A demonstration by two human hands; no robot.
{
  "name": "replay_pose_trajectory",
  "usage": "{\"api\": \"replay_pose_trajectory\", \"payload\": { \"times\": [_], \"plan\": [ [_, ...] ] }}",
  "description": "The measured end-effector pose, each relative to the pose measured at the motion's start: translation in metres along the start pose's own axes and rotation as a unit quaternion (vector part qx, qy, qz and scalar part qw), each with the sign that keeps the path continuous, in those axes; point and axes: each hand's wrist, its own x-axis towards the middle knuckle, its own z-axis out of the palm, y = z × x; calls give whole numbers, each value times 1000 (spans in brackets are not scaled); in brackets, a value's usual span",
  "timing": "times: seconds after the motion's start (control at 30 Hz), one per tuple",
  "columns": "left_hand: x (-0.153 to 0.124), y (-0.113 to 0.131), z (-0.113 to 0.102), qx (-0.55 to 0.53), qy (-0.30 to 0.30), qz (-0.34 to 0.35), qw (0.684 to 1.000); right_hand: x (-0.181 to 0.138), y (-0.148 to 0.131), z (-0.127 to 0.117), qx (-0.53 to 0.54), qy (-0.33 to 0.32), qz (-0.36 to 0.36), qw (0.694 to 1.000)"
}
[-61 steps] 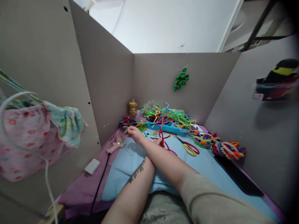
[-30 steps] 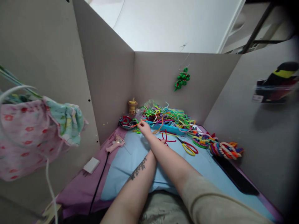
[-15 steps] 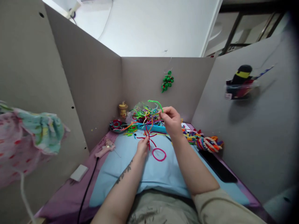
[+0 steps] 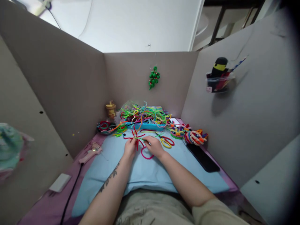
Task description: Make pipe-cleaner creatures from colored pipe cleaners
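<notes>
My left hand (image 4: 130,146) and my right hand (image 4: 154,147) rest close together on the light blue mat (image 4: 182,168), both pinched on a red pipe-cleaner figure (image 4: 137,141). A green pipe cleaner (image 4: 140,138) lies across the figure between my fingertips, and my right hand holds its end. A pink loop (image 4: 145,155) of the figure curls on the mat under my right hand. Behind them a blue tray (image 4: 146,126) holds a tangled heap of coloured pipe cleaners (image 4: 145,113).
Scissors with yellow and red handles (image 4: 167,141) lie right of my hands. Woven coloured pieces (image 4: 192,136) and a black phone (image 4: 202,157) sit at the right. A pink glue gun (image 4: 90,152), its black cord and a white adapter (image 4: 59,182) lie left. Cardboard walls (image 4: 70,93) enclose the desk.
My right hand reached left to the bowl, lifted a green pipe cleaner from the heap, then came down beside my left hand at the red figure. The view swung left.
</notes>
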Motion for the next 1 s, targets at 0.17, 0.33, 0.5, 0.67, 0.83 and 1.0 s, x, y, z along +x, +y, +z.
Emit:
{"api": "replay_pose_trajectory", "payload": {
  "times": [0.17,0.33,0.5,0.67,0.83,1.0],
  "plan": [
    [2,-1,-1,24,16,14,999,-7,2,8,-28,-27,6,999],
    [7,1,-4,-19,54,20,998,-8,7,8,-55,-17,-29,998],
    [10,6,-6,-104,99,-4,990,-9,9,7,-66,25,-61,996],
    [7,7,-5,-52,91,21,994,-11,11,14,-48,-31,-29,998],
    [7,3,-5,-1,75,34,997,-12,13,19,20,-58,39,997],
    [5,-1,-5,106,52,66,991,-11,12,19,59,-50,85,993]
  ]
}}
